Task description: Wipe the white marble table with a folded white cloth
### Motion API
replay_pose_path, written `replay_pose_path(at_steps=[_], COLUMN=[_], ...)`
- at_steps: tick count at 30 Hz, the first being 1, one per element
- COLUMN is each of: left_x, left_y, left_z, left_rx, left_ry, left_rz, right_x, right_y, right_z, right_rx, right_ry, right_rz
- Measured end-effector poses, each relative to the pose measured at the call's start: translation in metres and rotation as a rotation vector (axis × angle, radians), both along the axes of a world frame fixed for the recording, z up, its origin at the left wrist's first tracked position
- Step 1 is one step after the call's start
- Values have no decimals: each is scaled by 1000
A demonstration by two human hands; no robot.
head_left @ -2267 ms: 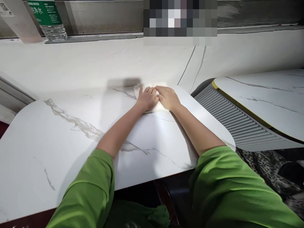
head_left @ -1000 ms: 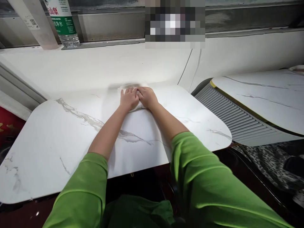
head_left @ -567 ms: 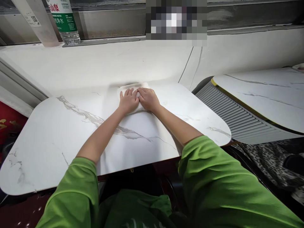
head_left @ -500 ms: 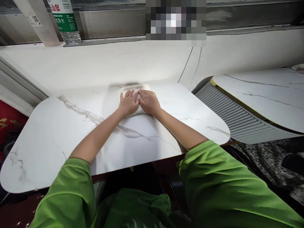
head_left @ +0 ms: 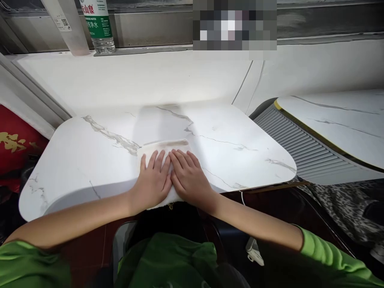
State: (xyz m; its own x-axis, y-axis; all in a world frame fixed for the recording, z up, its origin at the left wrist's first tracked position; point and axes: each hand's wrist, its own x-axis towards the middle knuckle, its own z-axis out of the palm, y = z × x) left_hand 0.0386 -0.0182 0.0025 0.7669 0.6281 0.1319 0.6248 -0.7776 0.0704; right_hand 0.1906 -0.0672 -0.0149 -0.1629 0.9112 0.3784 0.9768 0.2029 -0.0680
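A white cloth [head_left: 163, 146] lies flat at the near edge of the marble-patterned white table [head_left: 99, 162], its front part hanging at the edge. My left hand [head_left: 152, 180] presses on it palm down with the fingers spread. Beside it my right hand [head_left: 192, 178] also rests flat on the cloth, fingers stretched forward, and the two hands touch at the thumbs and index fingers. The middle of the cloth is hidden under both hands. A greyish strip runs along the cloth's far edge.
A green-labelled water bottle [head_left: 99, 30] and a tall translucent container [head_left: 67, 30] stand on the ledge at the back left. Thin cables [head_left: 255, 86] run down the white wall. To the right is another marble-patterned table [head_left: 336, 124] with a ribbed side.
Both hands have slid the cloth from the table's far side toward me, to the near edge. My elbows have spread outward. The view has shifted slightly.
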Motion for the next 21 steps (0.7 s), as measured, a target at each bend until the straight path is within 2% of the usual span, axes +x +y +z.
replay_pose_path(at_steps=[3, 6, 8, 11, 16, 18, 21], left_x=[-11, -7, 0, 12, 29, 34, 38], left_y=[-1, 17, 40, 89, 177, 199, 214], left_z=[6, 14, 17, 17, 11, 9, 7], left_rx=[2, -13, -37, -105, -143, -141, -140], left_ry=[42, 71, 66, 22, -67, -89, -102], left_rz=[-25, -9, 56, 168, 208, 241, 247], right_x=[-7, -6, -3, 0, 5, 8, 13], right_y=[3, 29, 58, 113, 202, 227, 246], right_z=[2, 4, 5, 6, 7, 5, -1], right_rx=[-41, -96, -124, -126, -89, -59, -20], right_ry=[-30, -30, 5, 92, 198, 228, 248], right_rz=[17, 21, 33, -5, -103, -102, -94])
